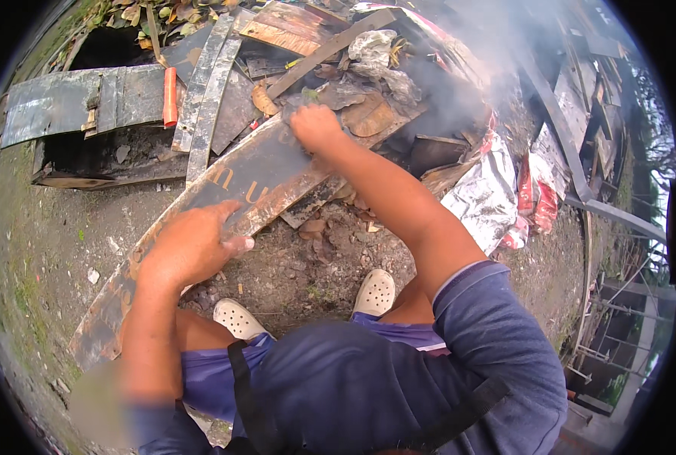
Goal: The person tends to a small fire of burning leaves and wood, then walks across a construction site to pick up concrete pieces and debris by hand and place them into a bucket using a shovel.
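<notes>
A long weathered plank (235, 178) with a dark grey face, faded orange lettering and worn edges lies diagonally in front of me, from the lower left up to a heap of scrap wood. My left hand (190, 239) rests on its near half, thumb and index finger stretched apart; the other fingers are partly hidden. At the plank's far end my right hand (317, 127) is closed in a fist. What it grips is hidden by the hand itself. A small green bit shows just beyond the knuckles.
Smoke (482, 45) rises at the far right of the scrap heap (368, 83). An orange tube (170, 97) stands against a grey board (72, 98) on the left. Crumpled silver-and-red sheeting (490, 189) lies right of the heap. My feet in cream clogs (237, 318) stand on bare soil.
</notes>
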